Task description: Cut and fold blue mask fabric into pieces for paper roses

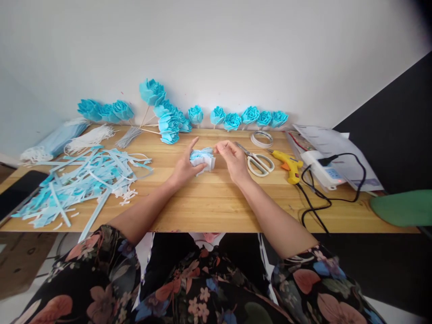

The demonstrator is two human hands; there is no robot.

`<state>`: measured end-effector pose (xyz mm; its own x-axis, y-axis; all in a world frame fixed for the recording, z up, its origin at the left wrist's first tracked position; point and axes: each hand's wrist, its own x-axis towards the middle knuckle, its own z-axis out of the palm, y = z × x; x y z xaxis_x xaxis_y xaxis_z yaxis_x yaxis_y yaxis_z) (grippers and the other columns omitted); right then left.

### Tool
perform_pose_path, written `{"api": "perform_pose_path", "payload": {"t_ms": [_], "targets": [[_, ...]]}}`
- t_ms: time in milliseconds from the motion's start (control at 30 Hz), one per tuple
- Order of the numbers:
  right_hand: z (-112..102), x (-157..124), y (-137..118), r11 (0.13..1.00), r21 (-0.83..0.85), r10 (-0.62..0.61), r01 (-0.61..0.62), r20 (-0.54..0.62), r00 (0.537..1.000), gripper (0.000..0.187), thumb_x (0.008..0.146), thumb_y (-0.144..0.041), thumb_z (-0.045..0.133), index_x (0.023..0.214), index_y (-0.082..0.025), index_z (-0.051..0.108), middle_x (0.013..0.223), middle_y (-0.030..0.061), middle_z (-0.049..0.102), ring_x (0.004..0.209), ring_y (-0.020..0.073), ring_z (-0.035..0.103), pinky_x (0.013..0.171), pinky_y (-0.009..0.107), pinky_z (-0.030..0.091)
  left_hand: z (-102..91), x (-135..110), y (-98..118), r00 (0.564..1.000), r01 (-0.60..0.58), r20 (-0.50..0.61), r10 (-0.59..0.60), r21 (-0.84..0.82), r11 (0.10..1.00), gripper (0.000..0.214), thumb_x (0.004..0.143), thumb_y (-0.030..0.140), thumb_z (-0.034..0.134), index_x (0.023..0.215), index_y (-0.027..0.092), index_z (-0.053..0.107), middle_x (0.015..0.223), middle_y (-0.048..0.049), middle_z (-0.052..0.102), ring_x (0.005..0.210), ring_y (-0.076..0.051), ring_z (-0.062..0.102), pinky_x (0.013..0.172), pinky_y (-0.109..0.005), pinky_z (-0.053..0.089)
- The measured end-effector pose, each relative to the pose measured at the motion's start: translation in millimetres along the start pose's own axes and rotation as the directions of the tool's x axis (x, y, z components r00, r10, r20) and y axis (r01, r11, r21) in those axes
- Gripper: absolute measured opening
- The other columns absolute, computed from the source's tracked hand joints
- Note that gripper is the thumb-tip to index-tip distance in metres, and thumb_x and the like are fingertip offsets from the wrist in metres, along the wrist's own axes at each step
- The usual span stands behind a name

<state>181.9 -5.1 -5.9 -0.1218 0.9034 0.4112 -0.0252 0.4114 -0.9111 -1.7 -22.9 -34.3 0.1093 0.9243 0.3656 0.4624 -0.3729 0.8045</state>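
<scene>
In the middle of the table, a small stack of pale blue and white fabric pieces stands between my hands. My left hand holds it from the left, with the thumb pressed on its near side and the index finger raised. The other fingers of that hand are mostly hidden. Just right of the stack is my right hand, its thumb and fingertips pinched together. Whatever is in that pinch is too small to make out. White-handled scissors lie beside my right hand.
Blue fabric flowers on sticks line the wall. Cut blue strips, white ear loops, a mask stack, grey wires and a phone lie left. Rightward are tape, a yellow glue gun and a power strip.
</scene>
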Motion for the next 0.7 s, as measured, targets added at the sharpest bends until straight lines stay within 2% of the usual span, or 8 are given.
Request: {"api": "perform_pose_path", "payload": {"t_ms": [133, 233, 333, 400, 533, 700], "targets": [[-0.7, -1.1, 4.4, 0.997, -0.069, 0.039, -0.030, 0.133, 0.990, 0.029, 0.084, -0.048, 0.068, 0.097, -0.021, 0.070, 0.096, 0.0033, 0.073, 0.093, 0.0188, 0.065, 0.091, 0.034, 0.049, 0.7, 0.2, -1.4, 1.000, -0.002, -0.018, 0.002, -0.010, 1.000, 0.087, 0.073, 0.028, 0.075, 0.151, 0.020, 0.037, 0.146, -0.0131, 0.052, 0.122, -0.027, 0.056, 0.106, -0.040, 0.044], [-1.6, -0.9, 5.9, 0.984, -0.175, 0.073, -0.033, 0.226, 0.971, 0.039, 0.079, -0.044, 0.074, 0.111, -0.021, 0.068, 0.110, 0.0062, 0.073, 0.103, 0.0212, 0.065, 0.097, 0.037, 0.048, 2.2, -0.4, -2.0, 1.000, -0.003, -0.024, 0.001, -0.071, 0.997, 0.087, 0.074, 0.030, 0.075, 0.152, 0.020, 0.037, 0.140, -0.0134, 0.057, 0.114, -0.025, 0.061, 0.101, -0.039, 0.047], [-1.6, -0.8, 6.4, 0.975, -0.217, 0.103, -0.041, 0.282, 0.954, 0.047, 0.075, -0.041, 0.077, 0.116, -0.022, 0.065, 0.120, 0.0073, 0.071, 0.110, 0.0225, 0.065, 0.098, 0.037, 0.048, 3.2, -1.0, -2.4, 0.999, 0.005, -0.038, -0.008, -0.096, 0.995, 0.086, 0.075, 0.030, 0.075, 0.151, 0.021, 0.038, 0.132, -0.0129, 0.061, 0.110, -0.023, 0.063, 0.098, -0.037, 0.048], [-1.5, -0.7, 6.5, 0.962, -0.270, 0.122, -0.043, 0.283, 0.951, 0.042, 0.075, -0.037, 0.075, 0.112, -0.021, 0.067, 0.117, 0.0067, 0.072, 0.104, 0.0225, 0.066, 0.092, 0.035, 0.049, 3.3, -1.2, -2.4, 0.999, 0.012, -0.041, -0.015, -0.089, 0.996, 0.088, 0.073, 0.030, 0.077, 0.151, 0.020, 0.038, 0.131, -0.0132, 0.062, 0.110, -0.024, 0.062, 0.099, -0.037, 0.048], [-2.5, 0.0, 4.8, 0.926, -0.375, 0.144, -0.031, 0.275, 0.951, 0.025, 0.077, -0.034, 0.066, 0.097, -0.019, 0.070, 0.091, 0.0025, 0.073, 0.084, 0.0201, 0.065, 0.078, 0.031, 0.047, 2.7, -1.6, -1.8, 0.999, 0.034, -0.019, -0.035, -0.094, 0.995, 0.092, 0.072, 0.031, 0.079, 0.152, 0.019, 0.036, 0.133, -0.0145, 0.060, 0.115, -0.026, 0.060, 0.101, -0.039, 0.047], [-4.3, 0.6, 0.4, 0.936, -0.351, 0.149, -0.041, 0.285, 0.947, 0.023, 0.078, -0.036, 0.064, 0.092, -0.019, 0.069, 0.083, -0.0003, 0.070, 0.077, 0.0178, 0.061, 0.074, 0.028, 0.044, 2.9, -1.0, -3.7, 0.998, 0.059, -0.021, -0.063, -0.161, 0.985, 0.098, 0.071, 0.034, 0.081, 0.154, 0.020, 0.031, 0.122, -0.0114, 0.064, 0.108, -0.025, 0.062, 0.096, -0.038, 0.049]]}}
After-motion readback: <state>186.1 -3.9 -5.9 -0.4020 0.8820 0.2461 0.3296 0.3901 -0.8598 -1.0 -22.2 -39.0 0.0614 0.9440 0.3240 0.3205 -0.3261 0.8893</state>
